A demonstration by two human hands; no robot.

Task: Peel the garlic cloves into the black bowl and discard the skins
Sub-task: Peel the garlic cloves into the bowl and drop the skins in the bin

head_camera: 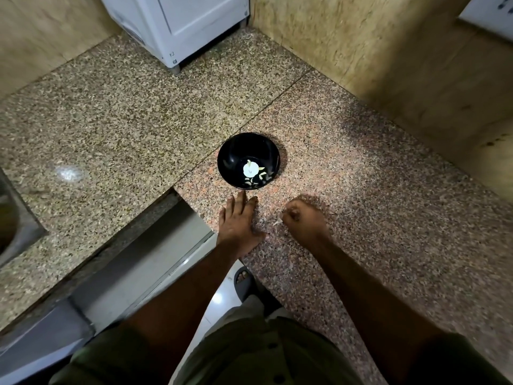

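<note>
A black bowl (248, 159) stands on the speckled granite counter (361, 190). Inside it lie several pale peeled garlic cloves (251, 169). My left hand (238, 223) rests flat on the counter just in front of the bowl, fingers straight and pointing at it. To the right, my right hand (302, 218) is curled into a fist on the counter. A small white scrap of garlic skin (277, 222) sticks out at its fingertips, pinched there.
A white appliance (180, 26) stands at the back of the counter. Tan tiled walls (388, 51) close the corner behind and to the right. A steel sink edge (11, 218) shows at far left. The counter steps back at a gap (155, 245) near my left arm.
</note>
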